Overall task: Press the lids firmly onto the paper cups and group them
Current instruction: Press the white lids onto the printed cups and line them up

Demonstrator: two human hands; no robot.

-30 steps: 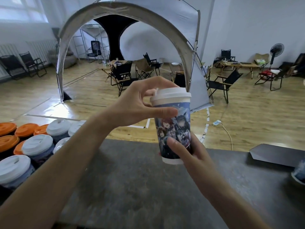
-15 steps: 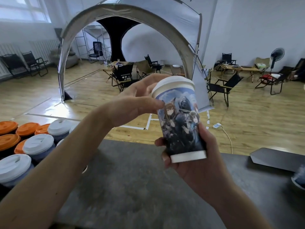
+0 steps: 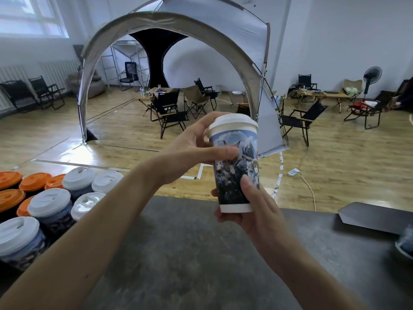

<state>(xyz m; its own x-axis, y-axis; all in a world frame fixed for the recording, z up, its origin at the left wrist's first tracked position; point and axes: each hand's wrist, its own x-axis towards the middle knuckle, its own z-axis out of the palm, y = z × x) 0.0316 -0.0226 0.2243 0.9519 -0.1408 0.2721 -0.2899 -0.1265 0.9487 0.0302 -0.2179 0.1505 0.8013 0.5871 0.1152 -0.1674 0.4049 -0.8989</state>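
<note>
Head view: left fingers (image 3: 214, 152) pinch the cup (image 3: 237, 166) under its lid (image 3: 233, 123) (thumb in front), right fingers (image 3: 250, 190) grip its base

Sitting left of left hand (image 3: 190, 151): five white-lidded cups (image 3: 50, 202), five orange-lidded cups (image 3: 35, 182). Both it and right hand (image 3: 257, 211) gripping one printed cup (image 3: 235, 166).

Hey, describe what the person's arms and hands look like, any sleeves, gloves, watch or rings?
Both are bare. The left hand and right hand wear no gloves, and no ring is visible. The left forearm and right forearm are uncovered to the frame edge: no sleeve, watch or bracelet shows.
</note>
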